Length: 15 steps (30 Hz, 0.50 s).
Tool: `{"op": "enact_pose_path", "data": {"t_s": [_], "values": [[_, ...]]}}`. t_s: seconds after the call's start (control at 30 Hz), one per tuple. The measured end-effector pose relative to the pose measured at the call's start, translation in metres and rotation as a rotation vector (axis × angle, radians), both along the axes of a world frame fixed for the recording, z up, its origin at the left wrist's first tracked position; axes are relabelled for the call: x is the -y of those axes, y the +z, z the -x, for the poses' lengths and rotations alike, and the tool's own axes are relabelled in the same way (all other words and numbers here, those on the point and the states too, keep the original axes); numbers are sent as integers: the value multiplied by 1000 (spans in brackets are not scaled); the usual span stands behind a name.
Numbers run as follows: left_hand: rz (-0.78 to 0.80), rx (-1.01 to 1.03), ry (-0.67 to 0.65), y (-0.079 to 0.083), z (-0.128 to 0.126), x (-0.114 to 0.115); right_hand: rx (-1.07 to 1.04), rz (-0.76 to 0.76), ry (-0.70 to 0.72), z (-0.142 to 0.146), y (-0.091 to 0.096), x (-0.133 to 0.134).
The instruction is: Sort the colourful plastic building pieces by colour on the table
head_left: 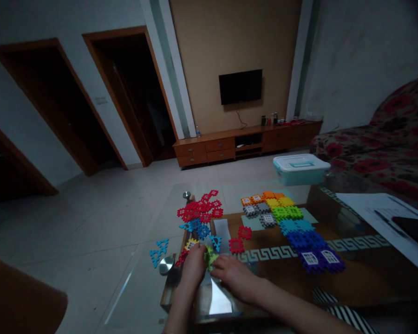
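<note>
My left hand (195, 260) is closed, its fingers on the left side of a light-green notched plastic tile (210, 258) over the glass table. From the right, my right hand (234, 274) has its bent fingertips on the same tile; the fingers partly hide it. Just beyond my left hand lie a yellow tile with a white patterned face (191, 244) and a dark red tile (181, 258). Blue tiles (199, 228) and a blue triangular piece (216, 241) lie a little further off. Two red tiles (237, 245) rest beyond my right hand.
A heap of red tiles (202, 208) lies at the back left; blue triangles (159, 252) lie at left. Joined tiles in coloured rows (285, 213) stretch across the right. A lidded teal box (301, 174), papers (365, 213) and a dark phone (413, 232) are further right.
</note>
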<state>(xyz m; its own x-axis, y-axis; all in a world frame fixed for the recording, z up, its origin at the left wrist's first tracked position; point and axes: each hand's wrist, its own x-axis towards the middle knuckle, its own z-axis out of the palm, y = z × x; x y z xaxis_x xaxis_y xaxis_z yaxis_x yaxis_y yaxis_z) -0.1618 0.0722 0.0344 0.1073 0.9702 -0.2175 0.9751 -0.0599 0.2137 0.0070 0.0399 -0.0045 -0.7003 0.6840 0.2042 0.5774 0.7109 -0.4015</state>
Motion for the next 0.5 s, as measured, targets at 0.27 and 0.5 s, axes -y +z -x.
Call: {"op": "enact_pose_path", "data": {"t_s": [0.27, 0.5], "values": [[59, -154, -67, 8, -7, 4, 233, -59, -122, -8, 4, 15], [74, -156, -63, 5, -9, 10, 92, 220, -223, -45, 33, 10]]}}
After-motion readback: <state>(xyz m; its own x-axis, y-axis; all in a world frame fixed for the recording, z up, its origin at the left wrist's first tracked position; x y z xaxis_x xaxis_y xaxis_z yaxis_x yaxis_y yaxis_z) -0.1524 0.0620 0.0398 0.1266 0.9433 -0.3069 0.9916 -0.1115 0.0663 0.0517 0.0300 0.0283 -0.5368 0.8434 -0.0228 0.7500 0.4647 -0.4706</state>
